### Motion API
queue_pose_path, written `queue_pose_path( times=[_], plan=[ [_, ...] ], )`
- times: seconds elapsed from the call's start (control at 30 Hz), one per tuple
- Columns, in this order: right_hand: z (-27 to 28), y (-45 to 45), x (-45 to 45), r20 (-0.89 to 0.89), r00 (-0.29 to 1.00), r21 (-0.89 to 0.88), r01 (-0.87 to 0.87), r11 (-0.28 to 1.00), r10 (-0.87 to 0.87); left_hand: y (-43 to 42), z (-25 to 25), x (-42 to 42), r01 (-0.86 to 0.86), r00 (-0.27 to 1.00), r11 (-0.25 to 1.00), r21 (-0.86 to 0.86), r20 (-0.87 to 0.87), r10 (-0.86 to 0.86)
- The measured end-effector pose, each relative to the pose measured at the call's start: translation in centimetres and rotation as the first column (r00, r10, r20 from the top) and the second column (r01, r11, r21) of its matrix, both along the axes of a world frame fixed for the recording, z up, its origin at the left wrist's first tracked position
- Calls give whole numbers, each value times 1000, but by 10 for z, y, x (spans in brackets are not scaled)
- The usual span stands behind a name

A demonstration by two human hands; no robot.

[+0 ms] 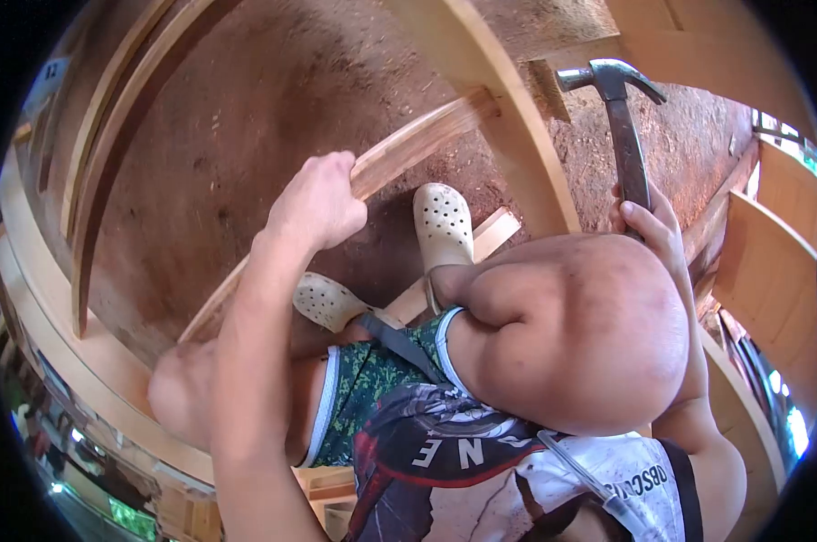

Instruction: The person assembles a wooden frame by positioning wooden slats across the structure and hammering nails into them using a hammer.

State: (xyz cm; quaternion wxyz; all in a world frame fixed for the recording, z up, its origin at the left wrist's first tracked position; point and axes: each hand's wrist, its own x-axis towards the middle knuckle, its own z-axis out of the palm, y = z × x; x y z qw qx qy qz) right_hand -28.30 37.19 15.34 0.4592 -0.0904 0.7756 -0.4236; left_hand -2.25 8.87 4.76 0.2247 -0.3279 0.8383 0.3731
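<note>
My left hand (316, 200) is closed around a wooden rail (422, 140) that slants up to the right. The rail's far end meets the inner face of an upright wooden board (508, 117). Out to the right, my right hand (654, 221) grips the handle of a claw hammer (627, 135). The hammer stands head up, its metal head near the board's far side and apart from it. My right knee hides part of that forearm.
My feet, in cream clogs (444, 221), rest on the reddish dirt floor (273, 108). Beside them lies a wood strip (496, 233). Curved-looking wooden frame pieces (110, 135) stand at the left, and wooden panels (761, 262) stand at the right.
</note>
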Motion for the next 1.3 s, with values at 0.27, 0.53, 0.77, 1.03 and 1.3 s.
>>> queue_pose_path(
  times=[0.27,0.53,0.77,1.03,1.3],
  plan=[
    [30,-71,73,-30,708,-21,-707,707,706,0,-3,5,-24,999,996,91,-19,25],
    [43,-101,127,-24,413,-24,-911,413,910,-1,-8,5,-9,997,995,95,-74,16],
    [39,-87,143,-5,512,-34,-859,511,859,-3,-18,1,-9,995,994,110,-95,20],
    [-21,-50,164,-5,925,-106,-379,919,381,-2,-22,-1,-25,996,997,76,-86,31],
    [-12,-45,169,-26,908,-91,-419,904,418,-2,-18,-2,-38,996,996,87,-80,45]
  ],
)
